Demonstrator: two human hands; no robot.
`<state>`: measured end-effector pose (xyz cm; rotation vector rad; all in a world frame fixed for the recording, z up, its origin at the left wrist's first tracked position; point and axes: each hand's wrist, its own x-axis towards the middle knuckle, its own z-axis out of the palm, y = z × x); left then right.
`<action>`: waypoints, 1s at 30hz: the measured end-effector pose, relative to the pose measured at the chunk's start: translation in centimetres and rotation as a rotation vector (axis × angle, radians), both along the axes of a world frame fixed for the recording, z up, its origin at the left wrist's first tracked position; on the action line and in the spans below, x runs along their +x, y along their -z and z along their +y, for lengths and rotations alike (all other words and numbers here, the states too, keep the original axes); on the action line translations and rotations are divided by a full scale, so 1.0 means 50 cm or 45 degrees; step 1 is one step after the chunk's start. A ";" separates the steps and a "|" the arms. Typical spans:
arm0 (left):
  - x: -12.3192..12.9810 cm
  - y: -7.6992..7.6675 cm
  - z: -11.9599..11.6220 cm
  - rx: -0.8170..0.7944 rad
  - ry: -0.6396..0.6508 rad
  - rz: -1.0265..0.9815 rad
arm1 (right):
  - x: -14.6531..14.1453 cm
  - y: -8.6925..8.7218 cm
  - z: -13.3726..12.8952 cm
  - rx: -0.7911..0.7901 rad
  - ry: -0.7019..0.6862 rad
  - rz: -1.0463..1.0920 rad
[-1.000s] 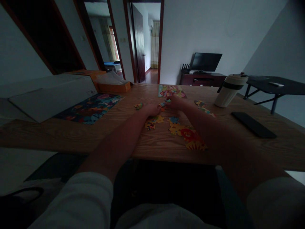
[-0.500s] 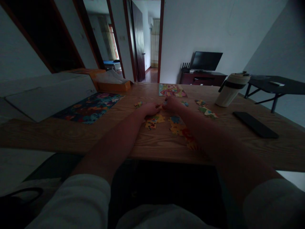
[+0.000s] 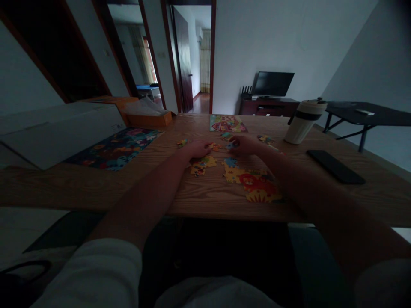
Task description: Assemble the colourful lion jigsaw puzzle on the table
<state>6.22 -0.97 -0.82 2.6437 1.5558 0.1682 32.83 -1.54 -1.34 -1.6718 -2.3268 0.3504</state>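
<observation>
Both my arms reach forward over a wooden table (image 3: 96, 184) in dim light. My left hand (image 3: 197, 149) rests on the tabletop with fingers curled around a small orange jigsaw piece (image 3: 214, 146). My right hand (image 3: 244, 144) lies just to its right, fingertips pinching a bluish piece (image 3: 230, 146). In front of the hands lie joined colourful puzzle sections: a yellow cluster (image 3: 203, 164) and a larger part with a red lion (image 3: 257, 185). Loose pieces (image 3: 180, 143) are scattered around the hands.
A finished-looking puzzle picture (image 3: 226, 123) lies at the far edge, a dark colourful board (image 3: 115, 147) and a white box (image 3: 61, 130) at left. A white tumbler (image 3: 302, 122) and black phone (image 3: 335, 166) are at right. An orange box (image 3: 146, 117) sits behind.
My hands have drawn slightly apart and my right hand has shifted to the right, now holding a bluish piece. The lion section is uncovered again. The view has tilted a little.
</observation>
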 end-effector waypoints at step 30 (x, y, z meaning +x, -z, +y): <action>0.039 -0.033 -0.061 -0.026 0.231 -0.001 | 0.072 -0.014 -0.080 -0.135 -0.198 0.074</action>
